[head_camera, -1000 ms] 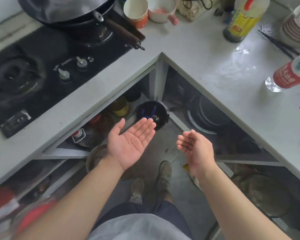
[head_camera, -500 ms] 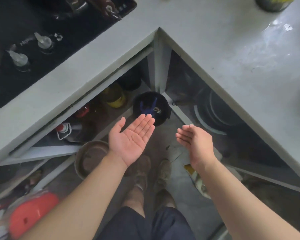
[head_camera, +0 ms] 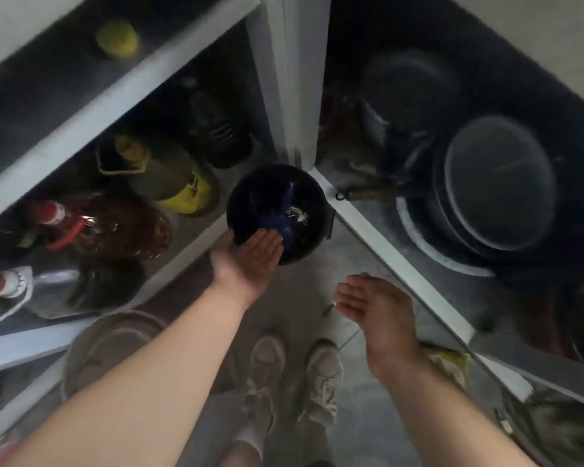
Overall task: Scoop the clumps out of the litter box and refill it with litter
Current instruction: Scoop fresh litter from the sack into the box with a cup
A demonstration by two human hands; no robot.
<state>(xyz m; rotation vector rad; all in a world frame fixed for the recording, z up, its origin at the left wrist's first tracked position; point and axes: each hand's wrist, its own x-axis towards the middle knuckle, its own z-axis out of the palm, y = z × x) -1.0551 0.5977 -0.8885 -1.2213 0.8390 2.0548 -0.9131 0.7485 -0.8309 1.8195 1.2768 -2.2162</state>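
Shoes low centre. My right hand mid-frame, fingers loose, apart, empty. My left hand beyond it, palm up, fingers straight, together, at the bucket's near rim; contact unclear. Bucket on floor at the shelf corner, frame centre, blue scoop inside. Likely light, stiff plastic; grip the rim. No litter box in view. Bottles upper left, pans upper right.

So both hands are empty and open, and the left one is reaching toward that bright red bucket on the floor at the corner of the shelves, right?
Nearly. The head view shows the left hand and right hand open and empty, and the left does reach toward the bucket on the floor at the shelf corner. But that bucket is black, with something blue inside it, not bright red.
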